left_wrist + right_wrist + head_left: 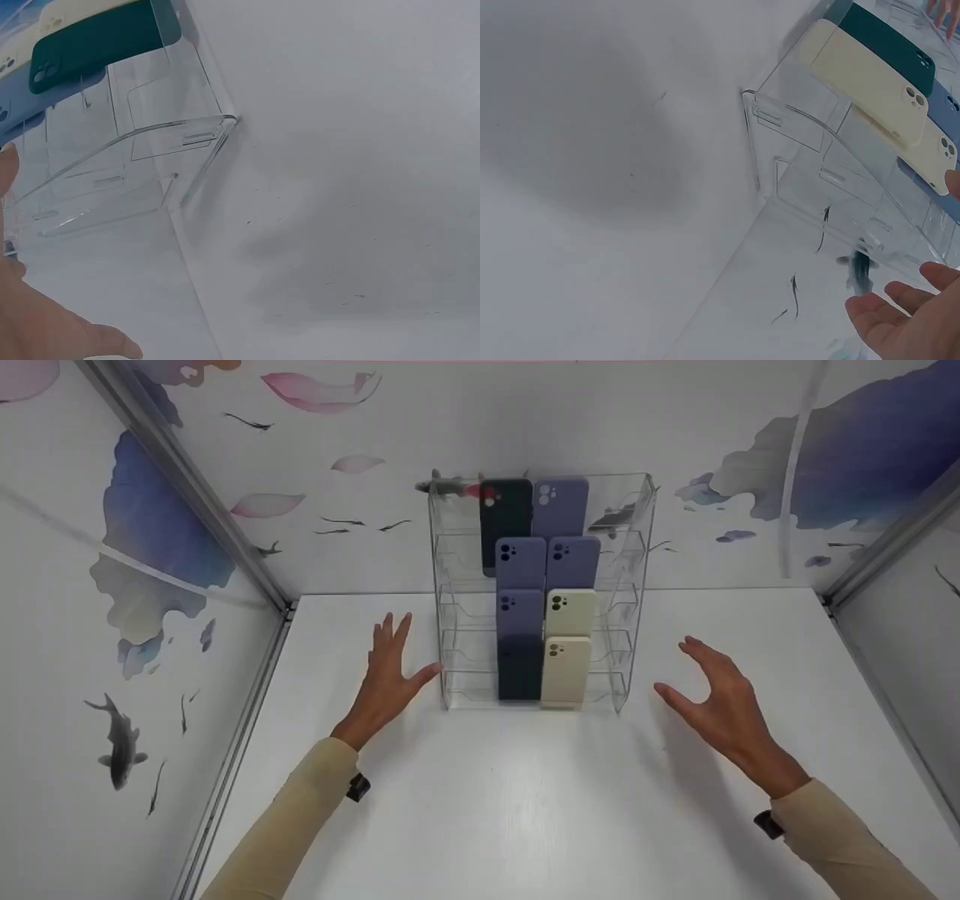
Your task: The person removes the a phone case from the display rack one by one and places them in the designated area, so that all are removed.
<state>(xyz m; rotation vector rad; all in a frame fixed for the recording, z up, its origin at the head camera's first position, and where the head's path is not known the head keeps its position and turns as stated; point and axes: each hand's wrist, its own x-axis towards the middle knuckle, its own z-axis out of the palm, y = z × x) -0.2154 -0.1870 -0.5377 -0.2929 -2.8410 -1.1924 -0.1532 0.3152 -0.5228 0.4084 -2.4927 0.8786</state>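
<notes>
Beside a rack [611, 639] of phone cases [520, 615], left hand [386, 677] and right hand [726, 709] spread wide and empty, seemingly poised; gripping needs closer reach.

In front of the rack [609, 651], the table [517, 802] gives a hand broad room. Left of the rack, the left hand [385, 679] takes up the near space; right of it, a gap runs to the right hand [724, 712]. Behind the rack stands a wall [480, 420]. Phone cases [520, 562] block the rack's middle, leaving narrower room either side.
</notes>
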